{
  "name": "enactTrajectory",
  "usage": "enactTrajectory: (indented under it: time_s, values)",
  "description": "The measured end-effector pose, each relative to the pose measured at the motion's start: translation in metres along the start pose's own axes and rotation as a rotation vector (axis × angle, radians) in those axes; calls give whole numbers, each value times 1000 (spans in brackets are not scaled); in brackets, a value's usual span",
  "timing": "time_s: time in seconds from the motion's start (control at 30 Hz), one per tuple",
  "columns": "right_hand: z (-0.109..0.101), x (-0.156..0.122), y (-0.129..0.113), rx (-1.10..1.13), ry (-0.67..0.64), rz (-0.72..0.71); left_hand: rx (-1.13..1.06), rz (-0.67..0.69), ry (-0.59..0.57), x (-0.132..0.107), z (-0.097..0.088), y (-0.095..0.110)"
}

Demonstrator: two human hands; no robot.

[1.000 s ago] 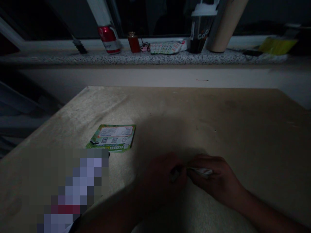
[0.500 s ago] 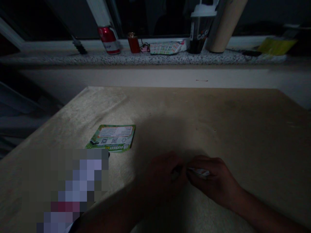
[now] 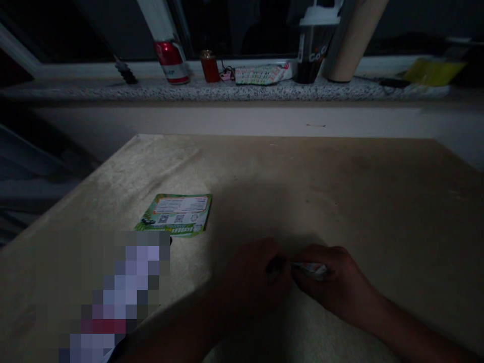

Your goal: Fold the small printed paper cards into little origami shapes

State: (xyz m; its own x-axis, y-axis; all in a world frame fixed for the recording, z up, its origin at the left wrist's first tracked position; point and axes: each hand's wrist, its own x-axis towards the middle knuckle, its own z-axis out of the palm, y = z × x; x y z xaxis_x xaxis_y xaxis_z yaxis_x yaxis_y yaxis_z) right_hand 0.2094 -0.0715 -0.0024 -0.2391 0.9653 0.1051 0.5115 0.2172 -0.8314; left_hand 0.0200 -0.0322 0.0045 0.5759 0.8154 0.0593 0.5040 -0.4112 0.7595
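In the dim lower middle, my left hand [image 3: 260,275] is closed, with its thumb and fingers curled together. My right hand [image 3: 336,277] pinches a small crinkled packet [image 3: 313,268], whitish with some coloured print. The packet's left end meets the fingertips of my left hand. Whatever my left fingers hold is too dark to make out. Both hands are over the beige tabletop [image 3: 359,201]. A flat green printed card [image 3: 181,207] with codes and text lies to the left of them.
A blurred-out pale object [image 3: 128,282] lies at the lower left. Along the speckled windowsill [image 3: 272,93] stand a red-and-white can [image 3: 172,63], a red jar [image 3: 209,67], a patterned pouch [image 3: 260,74], a lidded cup [image 3: 312,50], a cardboard tube [image 3: 353,43] and a yellow item [image 3: 434,71].
The hands keep nearly the same pose, fingertips together at the packet. The whole view has shifted very slightly. The card and the sill items have not moved.
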Motion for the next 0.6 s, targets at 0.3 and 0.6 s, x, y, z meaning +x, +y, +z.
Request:
enactTrajectory:
  time_s: [0.3,0.6]
  values:
    - [-15,-8,8,-42,70,-12,-335,-256,134,6,-7,-5]
    - [-26,-3,14,-286,304,-236,-599,-439,245,13,-10,-9]
